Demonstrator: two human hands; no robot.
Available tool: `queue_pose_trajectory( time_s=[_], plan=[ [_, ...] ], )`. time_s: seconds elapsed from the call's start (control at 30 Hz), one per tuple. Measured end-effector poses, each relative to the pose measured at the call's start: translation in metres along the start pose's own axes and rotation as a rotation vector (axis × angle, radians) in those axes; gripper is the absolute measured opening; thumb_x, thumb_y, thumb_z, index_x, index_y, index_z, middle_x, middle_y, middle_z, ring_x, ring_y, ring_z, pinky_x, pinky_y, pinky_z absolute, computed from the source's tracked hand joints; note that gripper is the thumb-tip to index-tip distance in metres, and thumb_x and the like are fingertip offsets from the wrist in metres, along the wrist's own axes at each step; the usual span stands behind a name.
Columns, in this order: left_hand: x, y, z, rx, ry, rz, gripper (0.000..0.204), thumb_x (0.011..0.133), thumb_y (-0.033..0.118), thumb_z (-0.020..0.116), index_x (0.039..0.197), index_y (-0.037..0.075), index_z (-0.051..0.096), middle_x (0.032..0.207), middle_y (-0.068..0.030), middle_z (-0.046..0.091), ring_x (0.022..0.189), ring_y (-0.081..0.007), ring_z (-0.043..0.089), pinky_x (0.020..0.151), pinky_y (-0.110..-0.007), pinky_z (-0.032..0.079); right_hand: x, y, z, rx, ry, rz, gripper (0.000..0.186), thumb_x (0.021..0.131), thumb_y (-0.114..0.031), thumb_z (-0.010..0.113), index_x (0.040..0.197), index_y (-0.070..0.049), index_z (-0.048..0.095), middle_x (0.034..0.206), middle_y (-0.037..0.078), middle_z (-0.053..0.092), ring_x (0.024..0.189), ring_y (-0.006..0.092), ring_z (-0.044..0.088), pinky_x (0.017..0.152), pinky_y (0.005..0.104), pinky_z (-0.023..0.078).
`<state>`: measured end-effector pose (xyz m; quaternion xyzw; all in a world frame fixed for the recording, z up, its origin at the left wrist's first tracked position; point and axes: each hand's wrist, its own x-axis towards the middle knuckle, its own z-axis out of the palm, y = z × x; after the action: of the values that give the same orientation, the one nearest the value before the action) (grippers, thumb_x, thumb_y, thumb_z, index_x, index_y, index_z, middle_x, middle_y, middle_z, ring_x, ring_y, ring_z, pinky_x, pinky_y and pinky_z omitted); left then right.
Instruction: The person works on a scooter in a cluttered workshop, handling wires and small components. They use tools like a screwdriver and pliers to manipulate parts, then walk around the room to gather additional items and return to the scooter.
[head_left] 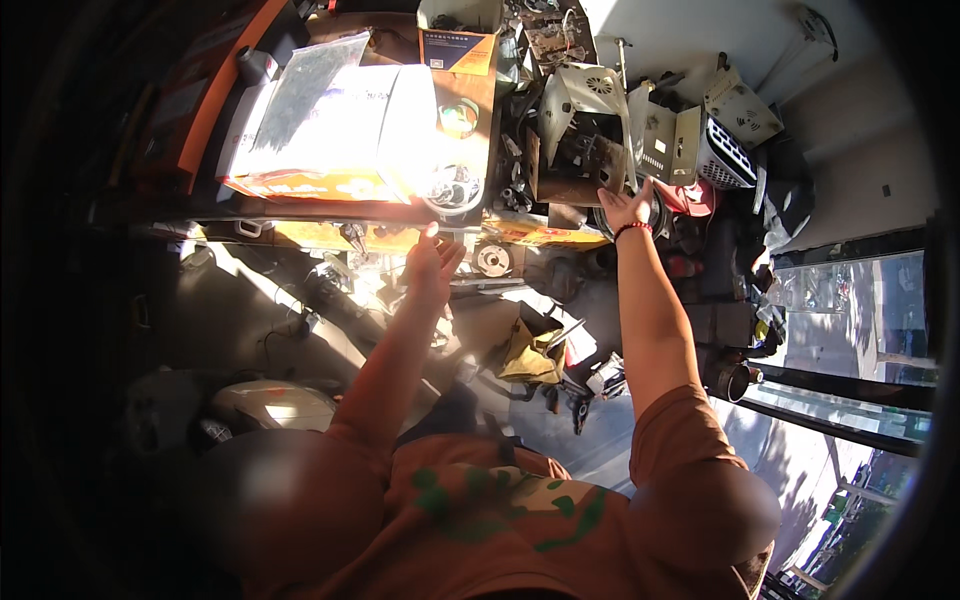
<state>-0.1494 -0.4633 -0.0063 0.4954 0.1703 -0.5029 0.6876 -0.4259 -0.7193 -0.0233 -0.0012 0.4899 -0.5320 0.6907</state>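
My left hand (430, 268) is held up just in front of the workbench edge, its fingers apart and nothing visible in them. Closest to it is a round clear container with small metal parts (452, 188) at the bench corner. My right hand (627, 210), a red bead bracelet at its wrist, has its fingers spread. It is beside the lower corner of an open cream metal casing (585, 90) with a round vent pattern. Whether the hand touches the casing, I cannot tell. A dark round object (657, 215) is partly hidden behind this hand.
A large sunlit white and orange box (335, 135) stands on the bench, with a plastic bag (310, 90) on top. A small open carton (458, 45) is farther back. Below lie a yellow bag (530, 355) and scattered parts. A white slatted basket (727, 155) is at right.
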Motion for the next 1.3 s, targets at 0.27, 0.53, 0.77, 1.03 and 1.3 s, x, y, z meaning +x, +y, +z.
queue_pose_trajectory(
  time_s=[0.27,0.53,0.77,1.03,1.3],
  plan=[
    [0.029,0.005,0.048,0.060,0.031,0.115,0.067,0.085,0.004,0.068,0.139,-0.007,0.029,0.110,-0.0185,0.059,0.074,-0.0253,0.065,0.065,-0.033,0.061,-0.065,0.086,-0.224,-0.424,0.106,0.178,0.029,0.090,-0.025,0.061,0.096,0.004,0.059,0.088,0.017,0.064,0.083,0.0297,0.064,0.078,0.0383,0.056],
    [-0.008,0.013,0.002,0.276,-0.142,0.090,0.015,0.088,0.008,0.062,0.091,0.004,0.049,0.090,-0.0140,0.060,0.076,-0.0256,0.066,0.067,-0.036,0.061,-0.136,0.122,-0.271,-0.593,0.252,0.314,0.013,0.088,-0.012,0.059,0.082,-0.002,0.065,0.074,0.010,0.068,0.067,0.0229,0.067,0.064,0.0344,0.058],
    [-0.072,0.013,-0.122,0.413,-0.088,-0.009,0.008,0.081,0.005,0.054,0.088,0.005,0.052,0.084,-0.0101,0.063,0.071,-0.0253,0.067,0.064,-0.034,0.059,-0.127,0.134,-0.183,-0.793,-0.075,0.241,0.017,0.088,-0.014,0.063,0.093,0.002,0.062,0.080,0.012,0.067,0.067,0.0186,0.065,0.060,0.0280,0.055],
    [-0.115,0.014,-0.203,0.386,0.085,-0.027,0.009,0.079,0.005,0.055,0.086,0.006,0.051,0.082,-0.0096,0.063,0.068,-0.0216,0.066,0.065,-0.034,0.058,-0.155,0.167,-0.110,-1.058,-0.304,0.253,0.018,0.090,-0.016,0.063,0.096,0.000,0.065,0.081,0.007,0.066,0.067,0.0129,0.064,0.061,0.0237,0.054],
    [-0.148,-0.002,-0.247,0.257,0.199,0.167,0.007,0.079,0.005,0.057,0.084,0.009,0.054,0.076,-0.0041,0.061,0.065,-0.0183,0.065,0.063,-0.031,0.058,-0.201,0.190,-0.147,-1.264,-0.555,0.355,0.025,0.088,-0.014,0.065,0.104,0.003,0.064,0.089,0.010,0.068,0.074,0.0178,0.067,0.064,0.0292,0.055]
  ],
)
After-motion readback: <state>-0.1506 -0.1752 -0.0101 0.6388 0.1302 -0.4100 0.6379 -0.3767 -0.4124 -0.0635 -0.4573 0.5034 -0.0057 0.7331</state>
